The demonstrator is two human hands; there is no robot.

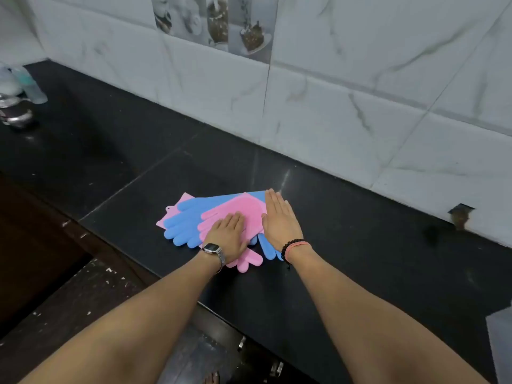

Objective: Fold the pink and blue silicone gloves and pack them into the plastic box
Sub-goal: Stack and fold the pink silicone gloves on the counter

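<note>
A stack of pink and blue silicone gloves lies on the black counter [346, 245]. A folded pink glove [249, 210] is on top, over a blue glove [188, 220] whose fingers point left. More pink fingers [248, 261] and blue fingers [267, 249] stick out toward the counter's front. My left hand [228, 236], with a watch on its wrist, presses flat on the pink glove. My right hand [278, 217] lies flat with straight fingers along the stack's right edge. A pale translucent plastic corner [500, 347], possibly the box, shows at the far right edge.
A white marble-tiled wall [332, 92] runs close behind the gloves. Shiny metal and glass items [16, 101] stand at the far left of the counter. The counter's front edge drops to cabinet drawers [243, 345] and a speckled floor [83, 300].
</note>
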